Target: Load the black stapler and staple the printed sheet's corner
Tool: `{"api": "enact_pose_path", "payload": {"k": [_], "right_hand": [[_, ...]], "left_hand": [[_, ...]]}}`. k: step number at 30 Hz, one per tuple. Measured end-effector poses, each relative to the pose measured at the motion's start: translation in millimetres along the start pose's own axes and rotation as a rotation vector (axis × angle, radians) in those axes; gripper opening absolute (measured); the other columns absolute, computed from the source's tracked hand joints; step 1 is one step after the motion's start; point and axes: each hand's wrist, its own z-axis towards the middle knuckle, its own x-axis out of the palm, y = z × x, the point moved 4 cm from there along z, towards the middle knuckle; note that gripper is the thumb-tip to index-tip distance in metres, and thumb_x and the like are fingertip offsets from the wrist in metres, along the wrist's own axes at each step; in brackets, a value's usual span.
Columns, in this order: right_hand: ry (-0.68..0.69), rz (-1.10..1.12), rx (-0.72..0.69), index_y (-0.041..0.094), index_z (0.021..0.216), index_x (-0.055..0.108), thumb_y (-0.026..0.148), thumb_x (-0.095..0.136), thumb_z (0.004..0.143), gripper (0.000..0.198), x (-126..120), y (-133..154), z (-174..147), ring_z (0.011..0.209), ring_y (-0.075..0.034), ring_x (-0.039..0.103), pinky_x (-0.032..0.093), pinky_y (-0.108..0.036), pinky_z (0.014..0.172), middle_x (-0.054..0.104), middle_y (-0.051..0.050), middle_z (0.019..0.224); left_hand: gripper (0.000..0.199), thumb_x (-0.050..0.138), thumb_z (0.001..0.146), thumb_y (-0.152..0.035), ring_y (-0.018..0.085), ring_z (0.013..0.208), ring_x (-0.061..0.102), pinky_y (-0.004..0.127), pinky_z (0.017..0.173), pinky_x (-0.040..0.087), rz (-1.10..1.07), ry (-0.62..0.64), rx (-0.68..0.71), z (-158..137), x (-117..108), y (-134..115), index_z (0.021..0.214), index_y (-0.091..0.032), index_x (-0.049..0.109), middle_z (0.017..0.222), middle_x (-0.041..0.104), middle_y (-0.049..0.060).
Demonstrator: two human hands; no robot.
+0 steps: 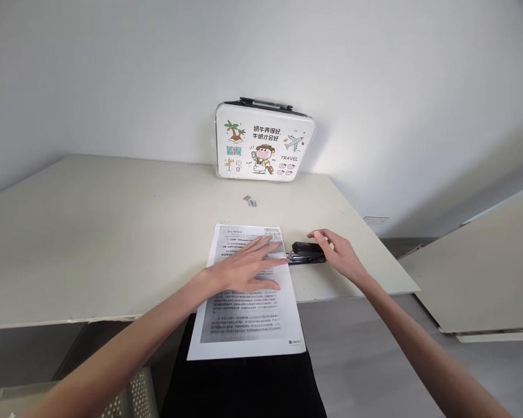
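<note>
My left hand (pixel 244 268) lies flat with its fingers spread on a printed sheet of paper (pixel 244 319). The sheet is on the table, and its near end hangs past the front edge over my lap. A black stapler (pixel 307 253) sits to the right, its front end at the sheet's right edge. Whether paper is between its jaws I cannot tell. My right hand (pixel 337 255) has its thumb and fingers around the stapler's rear end.
Small strips of staples (pixel 250 201) lie on the white table (pixel 113 232) beyond the paper. A white cartoon-printed case (pixel 264 142) with a black handle leans against the wall at the back. At lower left is a perforated chair seat (pixel 135 395); another white panel (pixel 483 261) stands at right.
</note>
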Motion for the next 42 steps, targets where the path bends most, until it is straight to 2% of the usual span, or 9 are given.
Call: {"api": "enact_pose_path", "payload": {"k": [5, 12, 22, 27, 42], "right_hand": [[0.114, -0.11, -0.096, 0.029, 0.118, 0.07, 0.056, 0.03, 0.109, 0.049, 7.1, 33.3, 14.9, 0.128, -0.027, 0.061, 0.044, -0.043, 0.11, 0.072, -0.005, 0.133], [0.24, -0.179, -0.172, 0.029, 0.117, 0.069, 0.052, 0.027, 0.11, 0.048, 21.0, 60.5, 17.0, 0.128, -0.025, 0.062, 0.048, -0.043, 0.107, 0.073, -0.005, 0.131], [0.257, -0.249, -0.11, 0.03, 0.118, 0.069, 0.049, 0.025, 0.11, 0.048, 29.3, 62.5, 14.6, 0.133, -0.024, 0.061, 0.049, -0.042, 0.108, 0.069, -0.002, 0.141], [0.268, -0.267, -0.07, 0.031, 0.116, 0.068, 0.051, 0.024, 0.11, 0.049, 31.5, 63.3, 13.7, 0.124, -0.025, 0.066, 0.052, -0.041, 0.102, 0.07, -0.002, 0.138], [0.231, -0.366, -0.114, 0.03, 0.117, 0.068, 0.046, 0.025, 0.11, 0.046, 40.9, 64.1, 16.5, 0.122, -0.025, 0.067, 0.052, -0.041, 0.096, 0.071, -0.004, 0.137]], "left_hand": [[0.075, 0.052, 0.099, -0.073, 0.04, 0.162, 0.0, 0.059, 0.132, 0.007, -0.002, 0.039, 0.051, 8.9, 15.4, 2.8, 0.162, -0.033, 0.044, 0.178, 0.008, 0.004], [0.074, 0.05, 0.1, -0.074, 0.04, 0.162, -0.003, 0.059, 0.132, 0.005, -0.021, -0.007, 0.023, 10.1, 26.2, 0.1, 0.163, -0.036, 0.042, 0.178, -0.001, -0.001], [0.076, 0.051, 0.098, -0.075, 0.04, 0.162, -0.004, 0.06, 0.132, 0.002, -0.04, -0.043, 0.045, 10.7, 28.2, -3.5, 0.162, -0.036, 0.043, 0.178, -0.001, -0.001], [0.075, 0.053, 0.098, -0.074, 0.041, 0.162, -0.002, 0.06, 0.132, 0.002, -0.048, -0.058, 0.057, 11.7, 28.3, -4.0, 0.162, -0.036, 0.043, 0.178, -0.001, 0.0], [0.072, 0.056, 0.098, -0.072, 0.041, 0.162, 0.001, 0.06, 0.132, 0.003, -0.054, -0.085, 0.059, 11.7, 28.0, -4.0, 0.16, -0.037, 0.047, 0.178, 0.001, 0.0]]}}
